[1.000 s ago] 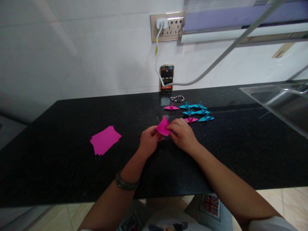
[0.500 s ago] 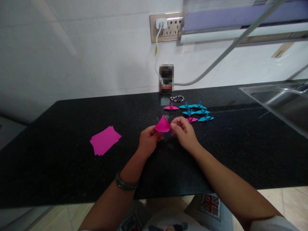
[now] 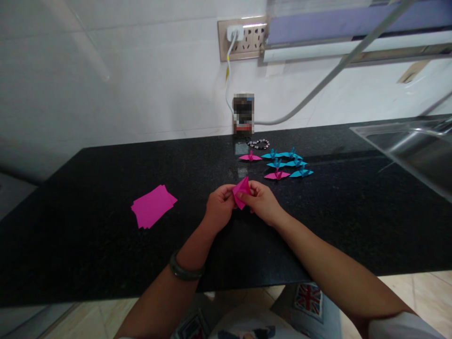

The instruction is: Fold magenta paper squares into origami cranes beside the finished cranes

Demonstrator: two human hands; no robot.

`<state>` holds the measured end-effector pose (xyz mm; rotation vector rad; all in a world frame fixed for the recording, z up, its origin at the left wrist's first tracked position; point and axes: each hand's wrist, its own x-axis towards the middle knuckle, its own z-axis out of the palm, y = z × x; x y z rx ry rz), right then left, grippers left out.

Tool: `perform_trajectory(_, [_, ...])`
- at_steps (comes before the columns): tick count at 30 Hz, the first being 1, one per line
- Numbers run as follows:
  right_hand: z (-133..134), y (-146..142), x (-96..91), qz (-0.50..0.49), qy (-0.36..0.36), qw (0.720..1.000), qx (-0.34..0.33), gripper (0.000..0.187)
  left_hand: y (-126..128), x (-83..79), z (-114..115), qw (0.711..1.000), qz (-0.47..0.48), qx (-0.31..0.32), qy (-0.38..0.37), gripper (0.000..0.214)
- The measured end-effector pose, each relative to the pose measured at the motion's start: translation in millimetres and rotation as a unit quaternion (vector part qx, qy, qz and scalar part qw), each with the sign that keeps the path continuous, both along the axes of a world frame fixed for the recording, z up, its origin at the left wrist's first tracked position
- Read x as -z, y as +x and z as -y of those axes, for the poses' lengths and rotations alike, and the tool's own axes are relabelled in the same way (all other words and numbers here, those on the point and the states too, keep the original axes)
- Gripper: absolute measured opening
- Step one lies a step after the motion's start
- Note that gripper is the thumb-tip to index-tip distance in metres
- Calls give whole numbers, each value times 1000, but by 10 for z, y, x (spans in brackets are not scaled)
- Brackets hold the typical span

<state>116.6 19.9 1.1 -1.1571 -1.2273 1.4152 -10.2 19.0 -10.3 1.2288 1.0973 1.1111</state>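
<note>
Between my two hands is a partly folded sheet of pink origami paper (image 3: pixel 241 192), held up above the dark counter. My left hand (image 3: pixel 221 205) pinches its left side, fingers curled. On the right side my right hand (image 3: pixel 263 201) grips it, the thumb lying across the front of the folds. Some fingertips are hidden behind the paper. Beyond my right hand sit finished paper cranes: a pink crane (image 3: pixel 277 175) nearest, another pink crane (image 3: pixel 250 157) farther back, and several blue cranes (image 3: pixel 295 163) beside them.
A stack of pink paper sheets (image 3: pixel 154 207) lies on the black counter (image 3: pixel 106 254) to the left. At the back a phone-like device with a blurred screen (image 3: pixel 243 113) leans against the wall by a beaded strap (image 3: pixel 259 144). A metal sink (image 3: pixel 416 146) is at the right.
My right hand has moved left and taken hold of the pink paper. The paper has gone from a raised, spread point to a narrower diamond-like shape between both hands.
</note>
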Motion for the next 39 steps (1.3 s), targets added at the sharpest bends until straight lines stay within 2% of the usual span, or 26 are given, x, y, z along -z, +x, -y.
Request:
perform_trajectory(7, [-35, 33, 85, -39, -2, 998, 52, 17, -24, 8, -11, 998, 35, 12, -43, 27])
perform_trajectory(20, [-22, 4, 111, -40, 3, 998, 52, 23, -16, -3, 6, 985, 139, 17, -106, 30])
perform_trajectory(24, [-29, 9, 182, 45, 67, 993, 81, 18, -8, -26, 14, 979, 163, 21, -118, 29])
perform_trajectory(27, [-34, 19, 226, 120, 146, 977, 99, 12, -2, -41, 17, 977, 171, 22, -126, 27])
perform_trajectory(30, [-31, 37, 218, 152, 197, 963, 103, 5, -3, -44, 18, 977, 166, 19, -132, 26])
perform_trajectory(33, [-27, 58, 180, 148, 201, 964, 91, 4, -10, -35, 17, 980, 156, 20, -125, 25])
perform_trajectory(39, [-31, 82, 135, 122, 166, 975, 77, 15, -23, -13, 1, 988, 116, 15, -105, 24])
